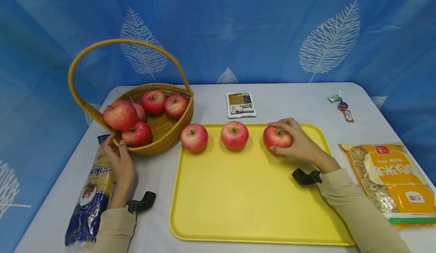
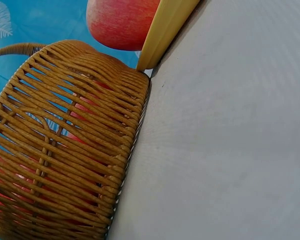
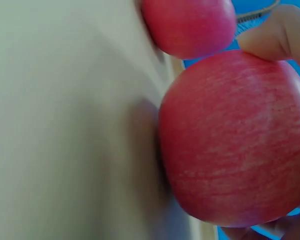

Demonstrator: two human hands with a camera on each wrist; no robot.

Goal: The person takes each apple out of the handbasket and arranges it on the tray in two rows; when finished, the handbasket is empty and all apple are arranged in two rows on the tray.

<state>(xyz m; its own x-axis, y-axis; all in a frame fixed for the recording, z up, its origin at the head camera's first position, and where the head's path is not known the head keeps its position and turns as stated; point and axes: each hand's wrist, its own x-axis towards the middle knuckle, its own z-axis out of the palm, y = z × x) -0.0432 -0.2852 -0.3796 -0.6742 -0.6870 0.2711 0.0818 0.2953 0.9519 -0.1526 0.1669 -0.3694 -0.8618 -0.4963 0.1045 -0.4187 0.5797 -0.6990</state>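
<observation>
My right hand (image 1: 295, 141) grips a red apple (image 1: 277, 137) at the yellow tray's (image 1: 248, 200) far right part, thumb and fingers on opposite sides. In the right wrist view that apple (image 3: 235, 140) fills much of the picture, close to the tray surface. Two more apples, a middle one (image 1: 234, 135) and a left one (image 1: 194, 137), line the tray's far edge. My left hand (image 1: 119, 162) holds the near-left rim of a wicker basket (image 1: 170, 135) with thumb and fingertips. Several apples lie inside it, one of them (image 1: 137, 134) beside the fingertips. The left wrist view shows the basket's woven side (image 2: 65, 150).
A blue and yellow packet (image 1: 90, 200) lies under the left forearm. Behind the tray is a small white and brown sachet (image 1: 240, 104). Small wrapped candies (image 1: 342, 106) and an orange grain bag (image 1: 391, 181) are on the right. The basket's tall handle (image 1: 127, 41) arches above it.
</observation>
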